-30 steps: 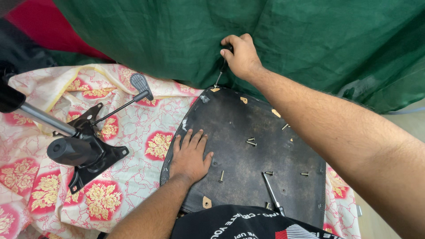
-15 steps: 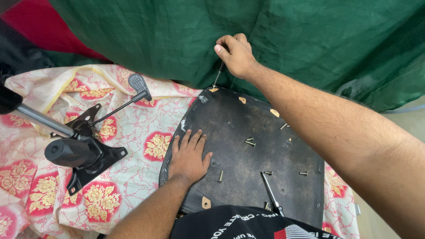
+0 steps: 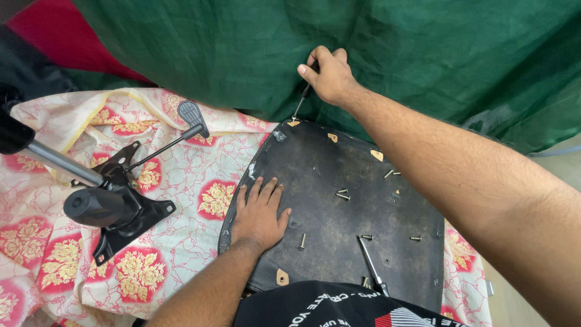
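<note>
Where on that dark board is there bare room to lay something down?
The dark board is bare between the left hand and the screws, and along its far right side. It is crowded near the front by the loose screwdriver. The right hand occupies the far corner.

I see a dark, near-black board [image 3: 357,206], scuffed grey, with small tan patches along its edges and silver screws [image 3: 342,194] scattered on it. Behind it hangs plain deep green cloth [image 3: 423,54], with a red patch [image 3: 72,42] at upper left. Under it lies a cream sheet [image 3: 193,181] with thin red vine lines and red squares holding yellow flowers. The chair mechanism [image 3: 115,209] is black with a silver-grey tube.
</note>
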